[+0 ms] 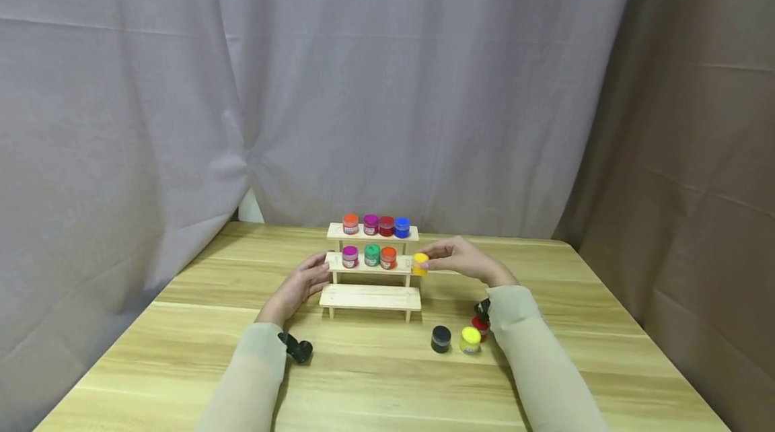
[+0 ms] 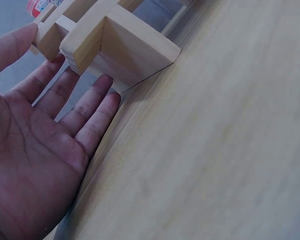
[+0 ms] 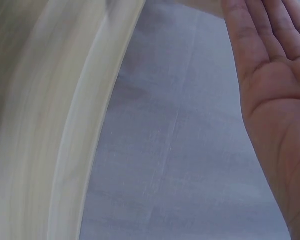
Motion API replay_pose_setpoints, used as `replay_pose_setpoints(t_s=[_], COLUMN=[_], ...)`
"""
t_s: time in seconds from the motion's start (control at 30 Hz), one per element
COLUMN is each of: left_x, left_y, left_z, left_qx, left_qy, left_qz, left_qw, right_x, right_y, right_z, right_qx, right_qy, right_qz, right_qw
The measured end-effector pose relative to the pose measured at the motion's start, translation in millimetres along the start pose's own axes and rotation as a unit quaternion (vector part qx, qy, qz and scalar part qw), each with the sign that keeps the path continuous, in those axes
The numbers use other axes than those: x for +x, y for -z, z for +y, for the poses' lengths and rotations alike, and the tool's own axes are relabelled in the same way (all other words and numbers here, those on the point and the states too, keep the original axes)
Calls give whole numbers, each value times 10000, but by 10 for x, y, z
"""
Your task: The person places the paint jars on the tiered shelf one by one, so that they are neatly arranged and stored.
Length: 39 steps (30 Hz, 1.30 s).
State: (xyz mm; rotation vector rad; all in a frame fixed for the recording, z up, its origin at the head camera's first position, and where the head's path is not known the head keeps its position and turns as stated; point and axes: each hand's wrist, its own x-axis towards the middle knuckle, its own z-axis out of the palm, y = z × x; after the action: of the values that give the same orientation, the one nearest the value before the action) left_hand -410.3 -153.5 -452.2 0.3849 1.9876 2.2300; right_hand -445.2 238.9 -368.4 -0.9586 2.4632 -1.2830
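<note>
A three-step wooden stand (image 1: 371,297) bears small paint jars on its two upper steps. At the right end of the middle step, my right hand (image 1: 463,260) pinches a yellow-orange paint jar (image 1: 420,264) between thumb and fingers. Purple (image 1: 350,257), green (image 1: 372,256) and orange (image 1: 388,258) jars share that step. My left hand (image 1: 297,289) is at the stand's left side. In the left wrist view its fingers (image 2: 92,105) are loosely extended, the tips right at the wooden end pieces (image 2: 130,47). The right wrist view shows my right palm (image 3: 277,100), with the jar out of frame.
The top step carries orange, purple, dark red and blue jars (image 1: 401,227). In front and to the right on the wooden table (image 1: 363,385) stand a black jar (image 1: 440,339), a yellow jar (image 1: 469,340) and a red jar (image 1: 480,329) partly behind my right wrist. Grey curtains (image 1: 424,116) hang behind.
</note>
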Motion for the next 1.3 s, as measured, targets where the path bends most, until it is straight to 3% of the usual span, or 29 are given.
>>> replay_pose_setpoints(t_s=[0.4,0.73,1.3], left_x=[15,16,9], left_y=[13,3,-3], left_z=[3,-41,-13], left_qx=[14,10,-14], left_qy=[33,114,11], left_qz=[-48,-51,-51], left_qw=[10000,9999,10000], right_x=[126,140,167], right_y=[-138,-162,-166], right_z=[-71,7,-7], right_qx=[-181,-88,-451], right_qy=[89,122,194], right_qz=[105,73,201], right_qw=[9997,9999,9986])
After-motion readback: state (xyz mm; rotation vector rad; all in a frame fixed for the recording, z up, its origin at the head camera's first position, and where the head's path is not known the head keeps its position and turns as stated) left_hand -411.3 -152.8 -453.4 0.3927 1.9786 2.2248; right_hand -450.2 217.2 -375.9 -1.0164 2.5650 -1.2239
